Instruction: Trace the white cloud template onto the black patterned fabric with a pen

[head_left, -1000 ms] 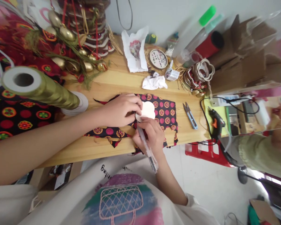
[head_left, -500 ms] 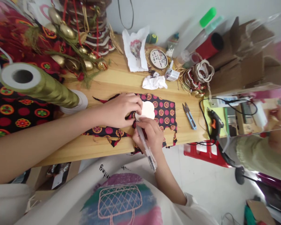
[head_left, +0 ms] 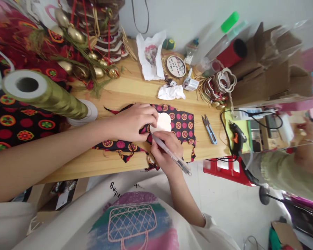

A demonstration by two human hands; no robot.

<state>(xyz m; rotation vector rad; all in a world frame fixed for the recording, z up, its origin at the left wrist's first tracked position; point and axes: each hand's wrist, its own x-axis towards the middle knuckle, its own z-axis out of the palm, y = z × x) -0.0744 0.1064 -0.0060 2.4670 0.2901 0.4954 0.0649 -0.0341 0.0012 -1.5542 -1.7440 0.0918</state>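
A white flower-shaped piece (head_left: 163, 121) lies flat on dark patterned fabric (head_left: 185, 121) with ragged cut edges. My left hand (head_left: 137, 119) rests on the fabric, its curled fingers gripping and pressing the flower piece's left side. In my right hand (head_left: 169, 151) is a clear pen (head_left: 176, 159), held slantwise, its tip end at the lower left edge of the flower piece. My fingers partly hide that tip. Just right of the fabric lie blue thread snips (head_left: 209, 129).
A spool of olive ribbon (head_left: 59, 99) stands at left. Behind are crumpled paper (head_left: 171, 92), a small bottle (head_left: 190, 83) and a round plaque (head_left: 176, 66). A glue gun (head_left: 237, 137) with a black cord lies at right, near a co-worker's sleeve (head_left: 281, 170).
The pen's back end has swung right and up, and my right hand has turned with it. My left hand stays on the flower piece. The view has shifted slightly.
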